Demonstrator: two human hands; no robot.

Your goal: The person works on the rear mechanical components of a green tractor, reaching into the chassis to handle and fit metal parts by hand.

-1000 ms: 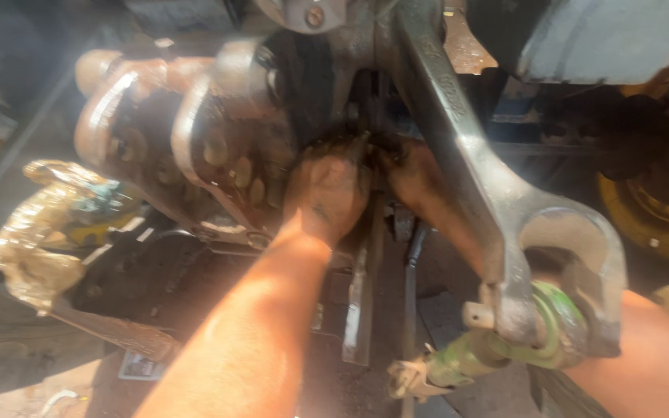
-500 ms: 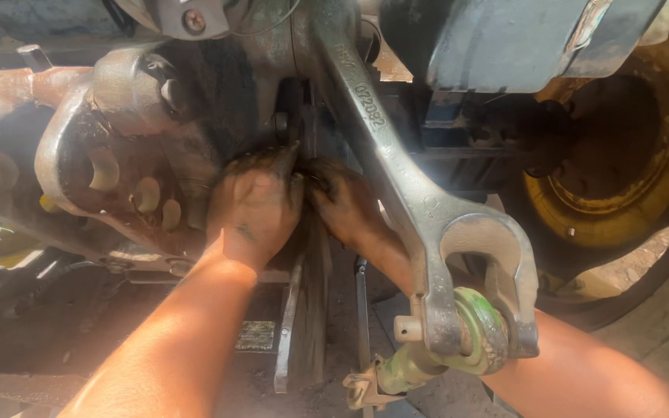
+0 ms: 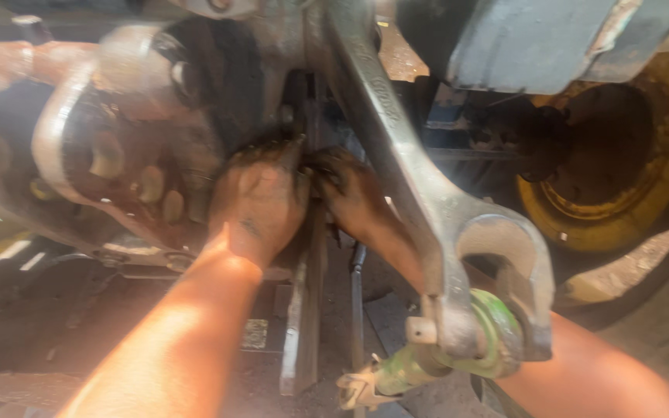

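Greasy, heavy housing [image 3: 118,155] is pressed by left hand [image 3: 261,201] and right hand [image 3: 354,193], fingers curled into the gap, grip unclear.

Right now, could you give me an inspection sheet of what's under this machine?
Surface: dark, dirty ground, sunlit in patches.
Job's things: greasy metal housing; forked lift arm ending on a green ball joint.
Clutter: flat metal bar below the hands.
Grips: left hand and right hand, both grimy, reaching into the gap beside the housing; grasp hidden.
Cables: nothing seen.
Surroundings: yellow wheel rim, grey panel.
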